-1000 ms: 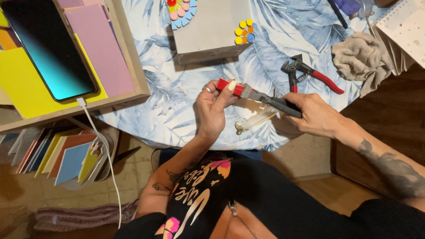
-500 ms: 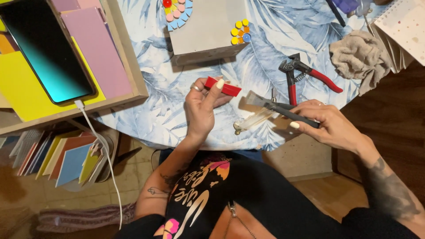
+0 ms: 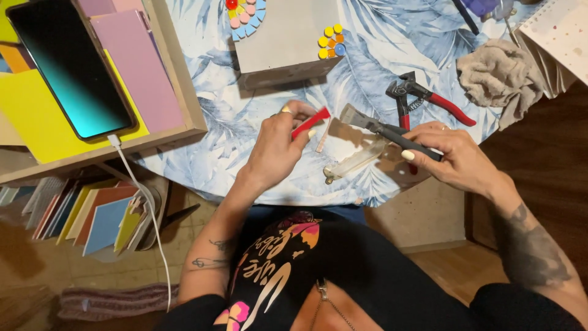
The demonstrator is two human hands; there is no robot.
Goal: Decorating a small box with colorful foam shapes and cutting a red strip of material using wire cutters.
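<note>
My left hand [image 3: 275,147] pinches a narrow red tile strip [image 3: 310,122] between thumb and fingers, held above the blue leaf-print tablecloth [image 3: 392,49]. My right hand [image 3: 450,156] grips the dark handles of a flat-jawed tile cutter [image 3: 380,127], its metal jaw pointing left toward the strip but apart from it. A thin pale sliver [image 3: 323,136] lies on the cloth between both hands. A clear plastic tool [image 3: 355,162] lies under the cutter near the table edge.
A grey block [image 3: 285,43] with small coloured round tiles stands at the back. Red-handled nippers [image 3: 429,101] and a beige rag [image 3: 499,76] lie to the right. A wooden tray [image 3: 177,79] at left holds coloured sheets and a charging phone [image 3: 70,64]. Coloured tiles stand below.
My hands have drawn apart: the left one keeps the red strip and tilts it upward, while the right one pulls the cutter away to the right.
</note>
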